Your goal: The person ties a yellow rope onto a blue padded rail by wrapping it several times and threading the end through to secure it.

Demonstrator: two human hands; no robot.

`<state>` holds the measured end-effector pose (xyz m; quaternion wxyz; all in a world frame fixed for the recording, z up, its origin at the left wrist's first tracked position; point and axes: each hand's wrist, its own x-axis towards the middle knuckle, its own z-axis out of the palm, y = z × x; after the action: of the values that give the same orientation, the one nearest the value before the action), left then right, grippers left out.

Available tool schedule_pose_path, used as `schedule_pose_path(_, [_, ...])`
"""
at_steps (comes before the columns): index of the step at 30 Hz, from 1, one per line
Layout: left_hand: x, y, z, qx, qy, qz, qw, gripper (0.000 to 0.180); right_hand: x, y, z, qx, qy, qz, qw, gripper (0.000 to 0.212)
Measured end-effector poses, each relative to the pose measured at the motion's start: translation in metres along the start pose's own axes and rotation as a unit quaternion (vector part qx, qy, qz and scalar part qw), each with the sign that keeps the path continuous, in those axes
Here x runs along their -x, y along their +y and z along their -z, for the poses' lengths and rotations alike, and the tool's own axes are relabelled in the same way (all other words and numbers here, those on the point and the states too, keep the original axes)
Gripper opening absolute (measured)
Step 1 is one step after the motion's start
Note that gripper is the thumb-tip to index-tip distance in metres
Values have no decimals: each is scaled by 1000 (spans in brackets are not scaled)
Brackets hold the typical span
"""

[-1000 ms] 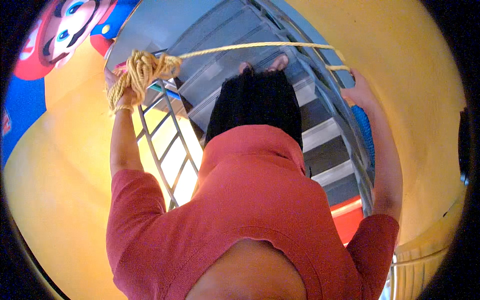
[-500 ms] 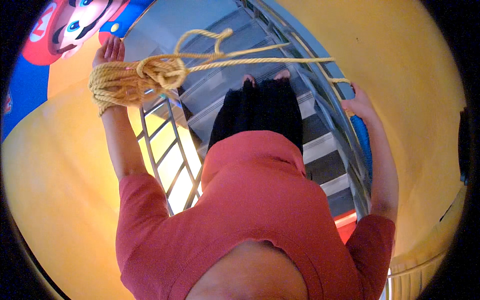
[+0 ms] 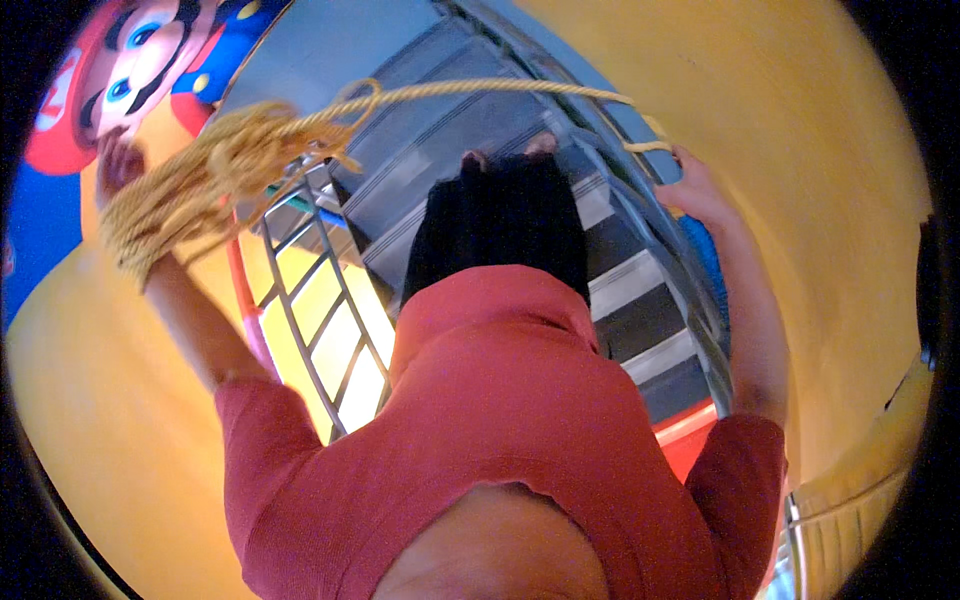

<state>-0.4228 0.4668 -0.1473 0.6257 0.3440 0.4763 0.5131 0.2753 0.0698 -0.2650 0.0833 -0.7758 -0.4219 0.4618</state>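
Note:
A thick coil of yellow rope [image 3: 215,180] hangs looped around my left wrist, with loose strands at its right end. My left hand [image 3: 120,170] sticks out past the coil; its fingers look stretched and unwrapped, though blurred. From the coil, one taut length of rope [image 3: 470,86] runs right, over the stairs to the metal railing [image 3: 640,225]. Beyond the railing, a short bend of that rope meets the fingertips of my right hand [image 3: 700,190]. Those fingers are closed at the rope, partly hidden, and the hand is beside the rail.
Grey stair treads [image 3: 400,180] lie below me, with my feet on one. A second barred railing [image 3: 325,290] stands on the left. Yellow walls [image 3: 830,250] curve around both sides, and a cartoon figure mural [image 3: 150,60] covers the upper left.
My left arm has swung outward to the left, carrying the rope coil with it. The loose loop above the coil has dropped in. My right hand stays by the railing, and the view has shifted slightly.

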Motion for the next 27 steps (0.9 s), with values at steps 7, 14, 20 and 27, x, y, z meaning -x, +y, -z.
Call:
schedule_pose_path(7, [56, 105, 98, 43, 94, -82, 991, 23, 1, -19, 1, 62, -8, -53, 997, 67])
schedule_pose_path(14, [65, -131, 3, 28, -98, 74, 992, 33, 0, -9, 3, -2, -50, -73, 996, 59])
schedule_pose_path(20, [217, -324, -287, 11, -383, 374, 845, 32, 2, -17, 4, 39, -29, -33, 998, 60])
schedule_pose_path(27, [316, -422, -396, 61, -445, 280, 848, 25, -2, -17, 5, 60, -37, -77, 995, 59])
